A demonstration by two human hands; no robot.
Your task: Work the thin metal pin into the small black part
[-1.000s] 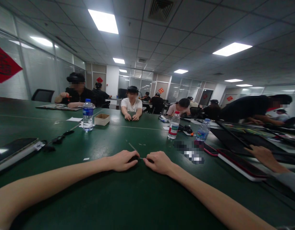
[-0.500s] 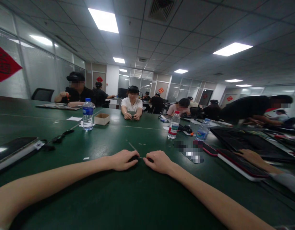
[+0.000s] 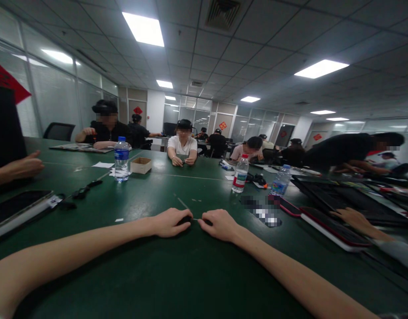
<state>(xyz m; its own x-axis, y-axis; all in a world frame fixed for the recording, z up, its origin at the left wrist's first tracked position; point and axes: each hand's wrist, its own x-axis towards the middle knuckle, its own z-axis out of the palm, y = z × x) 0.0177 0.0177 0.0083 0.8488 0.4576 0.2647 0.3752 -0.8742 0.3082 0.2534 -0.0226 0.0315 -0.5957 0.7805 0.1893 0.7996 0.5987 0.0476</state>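
My left hand (image 3: 171, 221) and my right hand (image 3: 220, 224) rest on the green table (image 3: 177, 274), fingertips almost meeting. Both are curled in a pinch. A thin pale strip (image 3: 194, 219) runs between the two pinches, and small dark pieces sit under the fingers; what they are is too small to name. Another thin pale stick (image 3: 183, 203) lies on the table just beyond my left hand.
A tablet (image 3: 18, 210) lies at the left, small black parts (image 3: 80, 192) beside it. Water bottles (image 3: 121, 159) (image 3: 240, 173), a cardboard box (image 3: 140, 165). Red-edged tablet (image 3: 333, 228) at right under a co-worker's hand (image 3: 353, 219). Another person's hand (image 3: 26, 167) at far left. People sit around.
A person's hand and dark sleeve have come into view at the far left. The co-worker's hand at the right shifted slightly on the tablets. My own hands have stayed in place.
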